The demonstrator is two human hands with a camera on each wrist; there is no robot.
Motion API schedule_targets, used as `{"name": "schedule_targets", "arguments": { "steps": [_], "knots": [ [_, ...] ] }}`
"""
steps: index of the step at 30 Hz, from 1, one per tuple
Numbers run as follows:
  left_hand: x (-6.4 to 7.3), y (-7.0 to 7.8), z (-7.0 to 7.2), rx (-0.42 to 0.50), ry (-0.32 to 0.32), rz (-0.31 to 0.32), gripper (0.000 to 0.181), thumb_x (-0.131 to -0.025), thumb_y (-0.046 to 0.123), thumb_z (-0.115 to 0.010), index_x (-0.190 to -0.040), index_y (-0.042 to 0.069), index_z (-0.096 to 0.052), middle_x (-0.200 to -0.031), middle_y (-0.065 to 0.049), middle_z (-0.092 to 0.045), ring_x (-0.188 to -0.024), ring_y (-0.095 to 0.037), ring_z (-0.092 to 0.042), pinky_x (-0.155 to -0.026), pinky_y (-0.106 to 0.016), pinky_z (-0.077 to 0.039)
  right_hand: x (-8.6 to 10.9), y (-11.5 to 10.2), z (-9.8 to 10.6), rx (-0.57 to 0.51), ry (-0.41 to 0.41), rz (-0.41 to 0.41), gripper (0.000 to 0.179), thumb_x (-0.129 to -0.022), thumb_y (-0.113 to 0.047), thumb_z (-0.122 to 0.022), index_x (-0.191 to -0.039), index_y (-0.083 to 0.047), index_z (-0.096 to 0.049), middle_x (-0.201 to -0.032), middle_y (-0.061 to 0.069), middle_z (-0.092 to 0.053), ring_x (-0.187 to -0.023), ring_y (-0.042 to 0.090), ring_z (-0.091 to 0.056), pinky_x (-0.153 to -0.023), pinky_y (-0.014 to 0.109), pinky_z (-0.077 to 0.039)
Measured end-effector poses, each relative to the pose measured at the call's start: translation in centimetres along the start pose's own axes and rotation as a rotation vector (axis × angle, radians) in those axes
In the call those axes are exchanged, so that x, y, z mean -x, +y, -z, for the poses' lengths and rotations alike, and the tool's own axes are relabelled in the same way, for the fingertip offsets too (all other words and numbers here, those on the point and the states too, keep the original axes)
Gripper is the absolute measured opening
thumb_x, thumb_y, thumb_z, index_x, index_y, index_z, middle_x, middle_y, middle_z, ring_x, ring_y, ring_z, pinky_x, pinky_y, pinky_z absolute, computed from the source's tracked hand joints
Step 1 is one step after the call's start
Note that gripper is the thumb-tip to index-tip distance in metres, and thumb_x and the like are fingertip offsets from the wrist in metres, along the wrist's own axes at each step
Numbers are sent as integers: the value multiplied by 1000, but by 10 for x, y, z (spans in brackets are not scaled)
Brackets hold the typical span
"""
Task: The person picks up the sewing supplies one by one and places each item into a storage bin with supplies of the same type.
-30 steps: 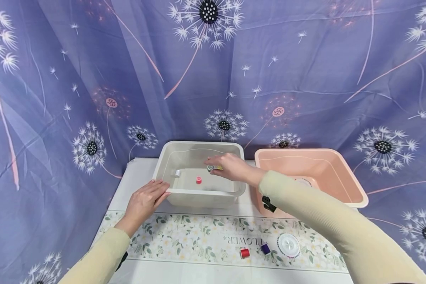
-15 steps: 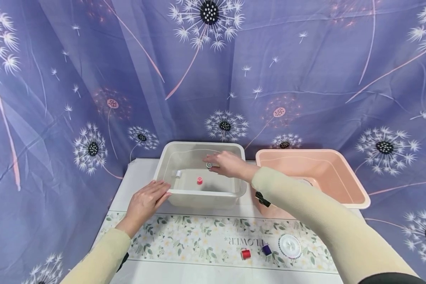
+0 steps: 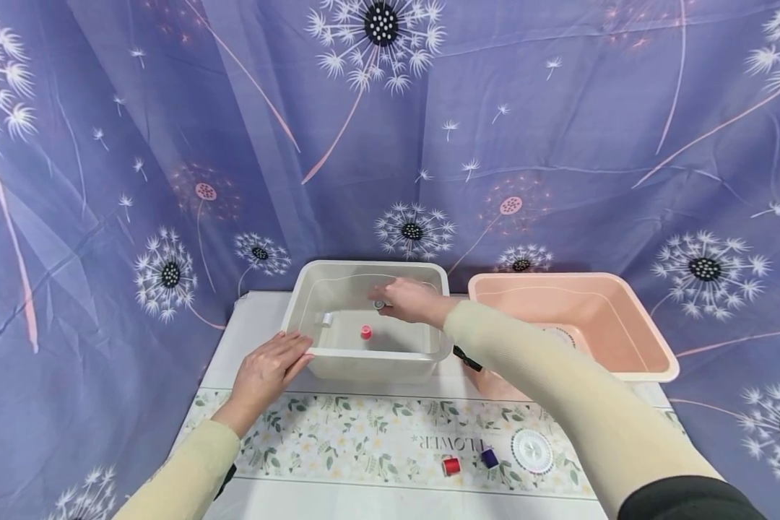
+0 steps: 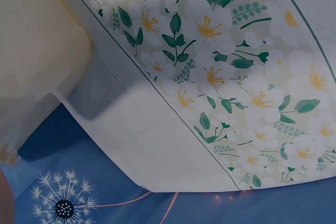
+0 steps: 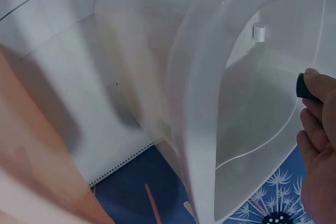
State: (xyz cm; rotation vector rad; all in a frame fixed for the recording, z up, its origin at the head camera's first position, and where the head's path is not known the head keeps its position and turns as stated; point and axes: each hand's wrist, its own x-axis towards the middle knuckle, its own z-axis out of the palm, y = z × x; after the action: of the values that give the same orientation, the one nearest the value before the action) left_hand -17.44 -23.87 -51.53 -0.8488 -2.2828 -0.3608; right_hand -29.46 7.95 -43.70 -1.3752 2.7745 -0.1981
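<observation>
In the head view my right hand is inside the grey tub, pinching a small thread spool whose round end shows. In the right wrist view that dark green spool sits between thumb and fingers, above the tub floor. On that floor lie a white spool near the left wall and a pinkish-red spool in the middle. My left hand rests with extended fingers on the tub's front left corner; the left wrist view does not show what it touches.
A peach tub stands to the right, with a round pin wheel partly visible inside. Nearer on the floral table runner are a red spool, a dark purple spool and a white pin wheel. A patterned curtain hangs behind.
My right hand has shifted slightly left inside the grey tub with the spool, turning it so its round end shows. My left hand stays on the rim.
</observation>
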Motion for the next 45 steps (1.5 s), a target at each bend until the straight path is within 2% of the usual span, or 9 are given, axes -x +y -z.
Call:
{"name": "schedule_targets", "arguments": {
  "steps": [3,7,16,23,29,34,41,45],
  "knots": [
    [0,0,0,-1,-3,5,70,-113,56,-37,-115,1,-81,-110,-16,-81,-104,-37,-78,-99,-56,-62,-4,1,-2,5,-30,6,34,-102,-19,-76,-134,-10,-71,-115,5,-79,-103,24,-76,-94,40,-64],
    [0,0,0,0,-3,10,70,-113,56,-37,-115,2,-82,-110,-16,-81,-104,-36,-78,-99,-56,-61,-8,3,-3,8,-60,25,32,-102,-18,-75,-133,-8,-71,-113,6,-80,-101,22,-77,-95,37,-62],
    [1,0,-1,10,-3,22,70,-113,57,-38,-116,2,-82,-111,-16,-81,-104,-37,-78,-100,-57,-61,-21,2,-4,55,-146,30,30,-103,-18,-74,-131,-7,-74,-116,4,-78,-102,22,-75,-97,36,-60],
    [0,-1,-1,4,0,20,70,-113,57,-37,-115,2,-82,-110,-15,-81,-105,-36,-78,-100,-56,-61,-29,3,-9,44,-161,44,22,-100,-12,-76,-121,-7,-77,-109,5,-79,-98,23,-76,-93,36,-61],
    [0,0,-1,0,0,26,71,-113,57,-37,-115,2,-82,-110,-15,-81,-104,-36,-78,-100,-56,-61,-33,3,-7,67,-214,19,33,-102,-16,-75,-134,-8,-75,-122,6,-77,-108,24,-74,-101,35,-59],
    [-1,1,-1,4,3,23,70,-113,56,-38,-115,1,-81,-109,-16,-81,-104,-37,-78,-98,-58,-62,-36,4,-9,99,-238,4,35,-102,-18,-74,-136,-9,-74,-129,6,-76,-117,27,-70,-108,37,-55],
    [0,1,-1,-3,-8,25,70,-113,56,-37,-116,3,-82,-110,-15,-81,-105,-36,-78,-99,-56,-61,-39,4,-7,46,-287,-75,44,-103,-18,-74,-145,-5,-67,-144,8,-69,-131,29,-64,-118,38,-49],
    [0,1,0,-2,-9,28,70,-113,56,-37,-115,2,-82,-110,-15,-81,-105,-36,-78,-99,-56,-62,-39,3,-6,54,-294,-81,48,-102,-19,-76,-146,-4,-65,-146,9,-67,-131,30,-64,-118,38,-49]
  ]
}}
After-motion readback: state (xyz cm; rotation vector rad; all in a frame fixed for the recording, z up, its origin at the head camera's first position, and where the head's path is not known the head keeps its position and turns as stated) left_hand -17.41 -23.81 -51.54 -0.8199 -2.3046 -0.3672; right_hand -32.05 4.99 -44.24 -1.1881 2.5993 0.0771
